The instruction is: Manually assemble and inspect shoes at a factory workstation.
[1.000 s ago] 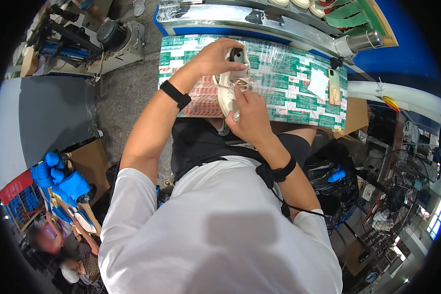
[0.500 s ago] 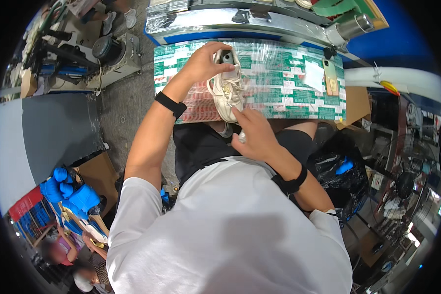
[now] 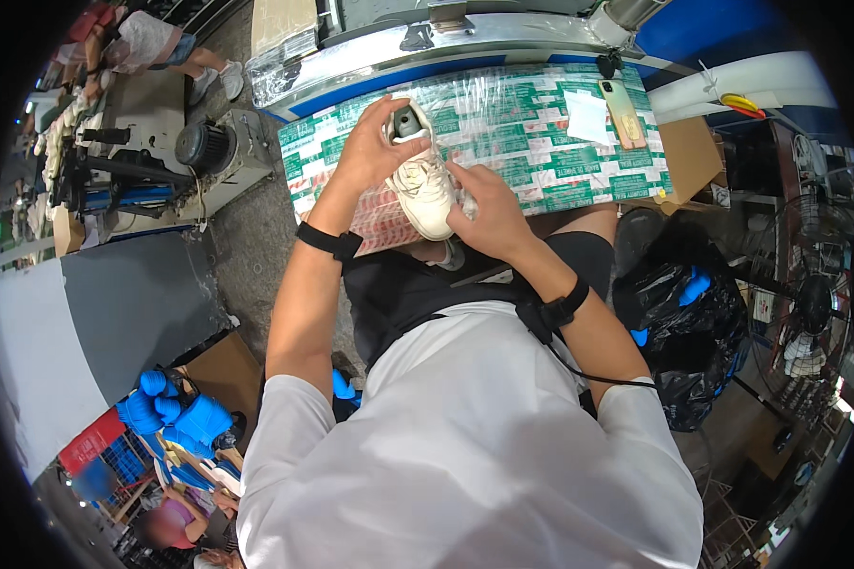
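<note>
A cream lace-up shoe (image 3: 421, 194) lies on the table with its toe toward me. Dark grey filling (image 3: 406, 122), perhaps a shoe last, shows in its opening. My left hand (image 3: 375, 147) grips the shoe at the heel and collar, thumb over the tongue side. At the front right side of the shoe, my right hand (image 3: 491, 213) touches the upper with thumb and index finger. Between these fingers shows a small whitish crumpled wad (image 3: 468, 203), too small to tell its kind. The other fingers of that hand curl out of sight.
Green-and-white printed wrap covers the table (image 3: 503, 114). A phone (image 3: 623, 114) and white paper (image 3: 586, 117) lie at its right. A metal rail (image 3: 370, 47) runs behind. Black plastic bags (image 3: 678, 303) stand right; a motor machine (image 3: 220, 152) stands left. Other people are at the far left.
My right hand has shifted from the toe tip to the shoe's right side. The view has turned, and the shoe now sits slightly further left and tilted. My left hand keeps its hold.
</note>
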`<state>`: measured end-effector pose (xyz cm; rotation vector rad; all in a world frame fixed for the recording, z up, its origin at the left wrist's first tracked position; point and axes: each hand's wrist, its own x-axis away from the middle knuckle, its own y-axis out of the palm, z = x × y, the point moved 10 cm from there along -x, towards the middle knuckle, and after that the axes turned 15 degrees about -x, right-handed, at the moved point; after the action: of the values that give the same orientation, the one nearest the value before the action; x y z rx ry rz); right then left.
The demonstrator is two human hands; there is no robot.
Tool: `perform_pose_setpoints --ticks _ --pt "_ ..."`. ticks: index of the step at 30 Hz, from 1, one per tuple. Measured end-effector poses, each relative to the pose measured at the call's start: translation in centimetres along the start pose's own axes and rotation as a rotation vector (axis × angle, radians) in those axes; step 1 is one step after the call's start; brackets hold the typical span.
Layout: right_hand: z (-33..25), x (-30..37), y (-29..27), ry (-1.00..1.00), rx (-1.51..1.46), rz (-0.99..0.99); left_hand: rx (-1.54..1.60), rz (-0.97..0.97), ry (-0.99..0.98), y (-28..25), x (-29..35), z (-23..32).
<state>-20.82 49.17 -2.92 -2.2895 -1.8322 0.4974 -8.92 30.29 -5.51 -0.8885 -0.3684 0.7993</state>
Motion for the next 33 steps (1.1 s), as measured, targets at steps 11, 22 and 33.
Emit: perform_pose_setpoints --ticks 11,22,33 --pt "-3.8 3.5 1.0 -0.046 0.321 -0.163 0.165 0.015 -0.041 -0.4 0.4 -1.0" --pt "3.3 0.6 -5.4 0.037 0.151 0.154 1.185 0.051 -0.626 0.9 9.9 -11.0" --pt "9.8 0.0 -4.9 -0.189 0.519 0.169 0.149 0.323 -0.239 -12.6 -1.6 -2.5"
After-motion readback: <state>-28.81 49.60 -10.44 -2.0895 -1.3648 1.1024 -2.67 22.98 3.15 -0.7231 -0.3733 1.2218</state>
